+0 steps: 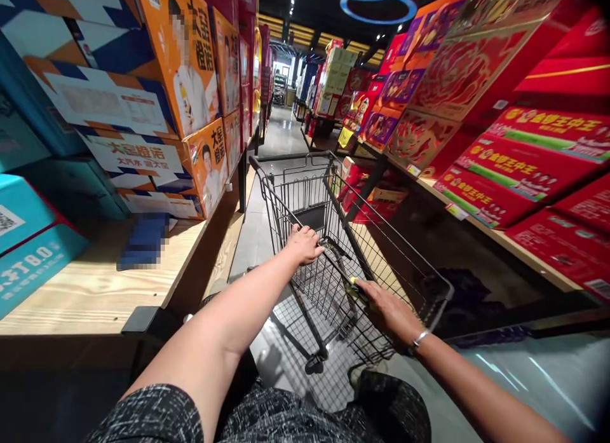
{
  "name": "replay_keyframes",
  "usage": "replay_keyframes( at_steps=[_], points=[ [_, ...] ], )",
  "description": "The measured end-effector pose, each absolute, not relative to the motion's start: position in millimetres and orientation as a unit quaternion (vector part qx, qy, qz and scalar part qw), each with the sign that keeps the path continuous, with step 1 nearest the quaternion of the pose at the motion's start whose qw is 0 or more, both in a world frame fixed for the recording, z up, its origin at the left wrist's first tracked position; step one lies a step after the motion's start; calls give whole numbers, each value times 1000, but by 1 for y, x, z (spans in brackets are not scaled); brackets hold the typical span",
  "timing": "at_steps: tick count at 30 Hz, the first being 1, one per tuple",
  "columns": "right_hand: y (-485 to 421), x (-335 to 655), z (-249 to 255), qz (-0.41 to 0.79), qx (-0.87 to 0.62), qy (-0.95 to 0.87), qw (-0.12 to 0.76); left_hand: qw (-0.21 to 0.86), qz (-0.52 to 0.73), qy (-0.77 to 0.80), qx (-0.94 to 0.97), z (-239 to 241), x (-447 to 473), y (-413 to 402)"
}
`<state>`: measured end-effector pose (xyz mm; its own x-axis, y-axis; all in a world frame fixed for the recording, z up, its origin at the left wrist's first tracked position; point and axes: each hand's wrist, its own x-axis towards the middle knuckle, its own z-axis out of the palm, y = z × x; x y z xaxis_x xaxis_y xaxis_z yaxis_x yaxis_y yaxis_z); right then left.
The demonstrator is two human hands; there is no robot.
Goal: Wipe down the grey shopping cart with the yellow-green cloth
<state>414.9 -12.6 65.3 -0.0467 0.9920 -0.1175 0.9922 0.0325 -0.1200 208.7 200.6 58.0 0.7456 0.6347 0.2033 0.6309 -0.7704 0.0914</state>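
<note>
A black wire shopping cart [307, 215] stands in front of me, turned at an angle between the shelves. My left hand [304, 245] is closed over its near bar, fingers curled across the top. Lower and to the right, my right hand [385, 306] grips the same bar, with a silver band on the wrist. A small yellow-green spot shows by its thumb side; what it is I cannot make out. Through the wires the grey tiled floor is visible, along with a caster wheel [314, 364] underneath. Some fingertips of the right hand are hidden.
Orange and white cartons [190, 68] are stacked on the wooden shelf [119, 290] at left, beside a teal box [33, 246]. Red gift boxes [519, 157] line the right shelf, close to the cart's side. The tiled aisle [286, 135] runs ahead between displays.
</note>
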Motion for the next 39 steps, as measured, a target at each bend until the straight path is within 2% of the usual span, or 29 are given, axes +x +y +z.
replay_keyframes(
  at_steps=[6,10,13,17,20,24,28,31,33,35,39],
  points=[
    [-8,504,60,-1,692,721,35,71,60,311,946,69,244,179],
    [2,564,58,44,702,705,89,107,45,252,961,90,228,175],
    [13,592,61,60,717,685,119,37,90,311,946,115,184,176],
    [32,590,68,61,732,672,93,-94,227,464,851,137,101,179],
    [47,564,73,56,747,661,53,-97,275,483,825,134,53,177],
    [68,515,83,2,722,690,-50,-7,284,341,896,120,35,164],
    [80,449,101,-34,609,762,-219,115,316,296,894,119,40,147],
    [77,385,118,16,526,775,-350,246,347,268,864,121,39,139],
    [73,342,127,83,460,785,-406,354,380,238,821,120,38,137],
    [69,302,132,161,390,809,-409,467,406,209,758,118,38,135],
    [75,247,125,282,288,858,-319,653,418,154,612,117,40,132]
  ],
)
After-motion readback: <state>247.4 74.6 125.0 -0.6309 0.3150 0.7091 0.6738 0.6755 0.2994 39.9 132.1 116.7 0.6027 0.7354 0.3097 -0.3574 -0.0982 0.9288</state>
